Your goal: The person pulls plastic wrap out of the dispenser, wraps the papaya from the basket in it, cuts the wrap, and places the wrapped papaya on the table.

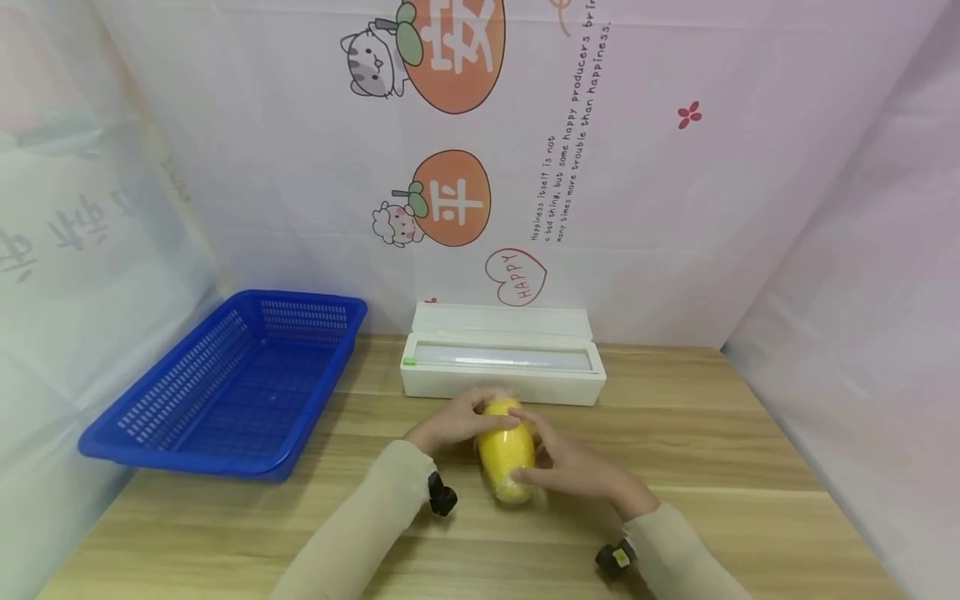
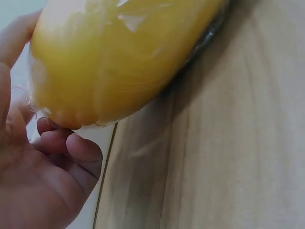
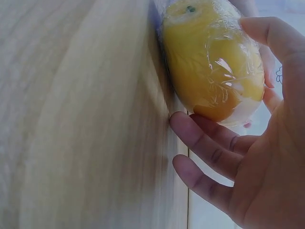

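A smooth, oval yellow melon (image 1: 507, 454) lies on the wooden table, wrapped in clear cling film that wrinkles and shines. Its near end shows a small green stem spot (image 3: 190, 8) in the right wrist view. My left hand (image 1: 462, 419) holds the far end, with the thumb across the top and fingers (image 2: 83, 147) curled at the underside. From the right, my right hand (image 1: 570, 463) grips the side, its thumb (image 3: 267, 29) pressing the film and its fingers bent by the lower edge. Both hands hold the melon together.
Just behind the hands stands a white cling film dispenser box (image 1: 502, 386), its lid raised and a green tab at its left end. A blue plastic basket (image 1: 206, 460) sits at the left of the table. Printed white cloth walls (image 1: 637, 192) enclose the back and sides.
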